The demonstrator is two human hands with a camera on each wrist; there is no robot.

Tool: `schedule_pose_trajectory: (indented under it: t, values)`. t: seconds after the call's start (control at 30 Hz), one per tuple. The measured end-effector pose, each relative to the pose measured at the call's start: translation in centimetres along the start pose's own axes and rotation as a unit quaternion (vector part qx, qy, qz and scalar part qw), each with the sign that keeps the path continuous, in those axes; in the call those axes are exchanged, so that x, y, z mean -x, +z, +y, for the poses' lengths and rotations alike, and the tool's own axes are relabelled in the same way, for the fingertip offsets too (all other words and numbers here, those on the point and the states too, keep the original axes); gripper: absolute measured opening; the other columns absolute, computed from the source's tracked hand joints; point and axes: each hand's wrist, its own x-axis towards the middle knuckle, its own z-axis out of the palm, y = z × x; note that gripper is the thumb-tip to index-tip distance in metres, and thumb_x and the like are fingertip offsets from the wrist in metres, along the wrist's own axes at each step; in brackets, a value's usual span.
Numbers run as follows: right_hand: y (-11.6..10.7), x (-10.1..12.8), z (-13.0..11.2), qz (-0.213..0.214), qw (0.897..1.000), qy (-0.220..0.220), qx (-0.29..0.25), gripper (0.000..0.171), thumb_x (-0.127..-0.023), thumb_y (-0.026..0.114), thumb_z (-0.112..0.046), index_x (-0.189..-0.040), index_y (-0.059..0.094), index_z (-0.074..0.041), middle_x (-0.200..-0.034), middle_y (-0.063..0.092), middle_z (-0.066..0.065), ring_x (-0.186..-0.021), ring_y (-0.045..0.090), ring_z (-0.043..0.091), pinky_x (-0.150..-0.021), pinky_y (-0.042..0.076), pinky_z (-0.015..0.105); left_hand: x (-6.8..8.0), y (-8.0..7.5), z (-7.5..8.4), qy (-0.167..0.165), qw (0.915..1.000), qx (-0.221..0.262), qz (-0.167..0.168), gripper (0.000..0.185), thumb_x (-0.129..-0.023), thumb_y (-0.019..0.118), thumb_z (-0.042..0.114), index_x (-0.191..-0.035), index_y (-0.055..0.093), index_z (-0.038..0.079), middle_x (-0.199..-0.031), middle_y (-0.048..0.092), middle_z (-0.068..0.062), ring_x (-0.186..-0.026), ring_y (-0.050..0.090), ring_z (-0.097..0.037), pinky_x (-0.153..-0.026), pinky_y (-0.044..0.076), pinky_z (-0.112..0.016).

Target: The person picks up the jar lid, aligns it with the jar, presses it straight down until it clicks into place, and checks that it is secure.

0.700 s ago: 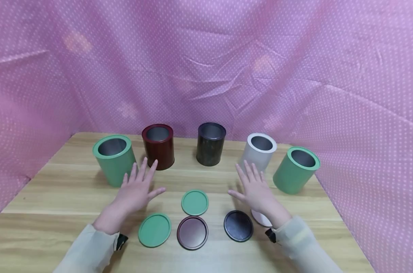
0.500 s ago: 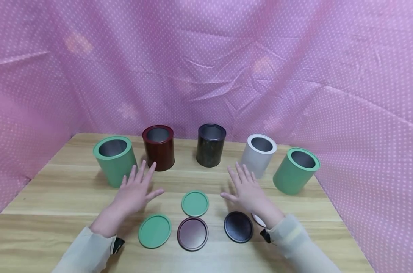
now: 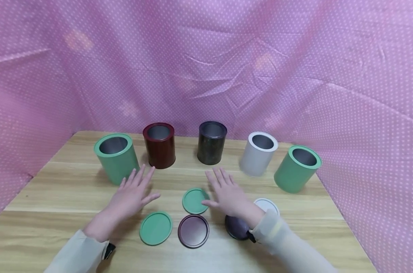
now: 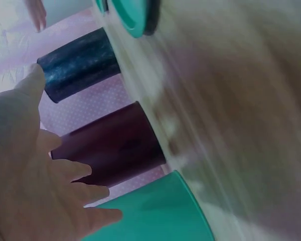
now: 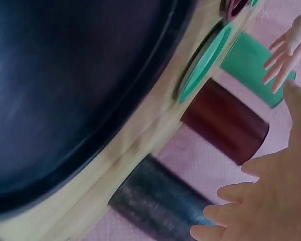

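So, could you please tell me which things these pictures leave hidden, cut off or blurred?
- Black lid, head view: partly covered by the right sleeve.
- Small green lid, head view: right hand covers its edge; contact unclear.
- Table, left wrist view: motion-blurred.
- Black lid, right wrist view: cut off by the frame.

Five open cans stand in an arc along the back of the tabletop, with five lids lying flat before them nearer the person. The left hand lies left of the lids, before the leftmost can. The right hand lies among the lids, just right of the rearmost one.
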Motion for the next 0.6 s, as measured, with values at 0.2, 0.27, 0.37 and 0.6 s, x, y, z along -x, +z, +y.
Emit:
schedule_pose_trajectory:
  t: [0.2, 0.27, 0.37, 0.6]
  values:
    - [0.2, -0.4, -1.6, -0.014, 0.999, -0.031, 0.006, 0.092, -0.09, 0.051, -0.065, -0.157, 0.012, -0.014, -0.163, 0.008, 0.015, -0.149, 0.01, 0.036, -0.119, 0.019, 0.052, 0.7, 0.3, -0.6, 0.014, 0.9999, 0.001, 0.003, 0.082, -0.094, 0.055, 0.05, -0.156, 0.015, 0.015, -0.158, 0.016, -0.026, -0.14, 0.018, -0.055, -0.109, 0.019, -0.071]
    - [0.4, -0.6, -2.1, -0.021, 0.999, -0.038, 0.012, 0.092, -0.089, 0.05, -0.066, -0.157, 0.013, -0.015, -0.163, 0.006, 0.013, -0.15, 0.008, 0.034, -0.12, 0.02, 0.051, 1.0, 0.4, -0.9, 0.022, 0.9997, -0.003, 0.005, 0.081, -0.094, 0.055, 0.05, -0.156, 0.016, 0.014, -0.159, 0.016, -0.025, -0.141, 0.019, -0.054, -0.109, 0.019, -0.07]
    - [0.8, -0.8, -2.7, -0.027, 0.998, -0.05, 0.014, 0.091, -0.089, 0.049, -0.066, -0.156, 0.015, -0.016, -0.164, 0.005, 0.012, -0.15, 0.007, 0.033, -0.12, 0.019, 0.048, 1.3, 0.5, -1.2, 0.035, 0.9993, -0.009, 0.009, 0.08, -0.094, 0.056, 0.05, -0.155, 0.02, 0.013, -0.159, 0.017, -0.024, -0.14, 0.021, -0.053, -0.11, 0.02, -0.069]
    - [1.2, -1.3, -4.0, -0.035, 0.996, -0.088, 0.002, 0.089, -0.091, 0.049, -0.064, -0.157, 0.014, -0.016, -0.163, 0.009, 0.014, -0.15, 0.01, 0.033, -0.12, 0.019, 0.048, 2.2, 0.9, -2.1, 0.064, 0.9976, -0.015, 0.022, 0.079, -0.092, 0.06, 0.048, -0.153, 0.027, 0.011, -0.154, 0.028, -0.025, -0.136, 0.03, -0.053, -0.108, 0.028, -0.067]
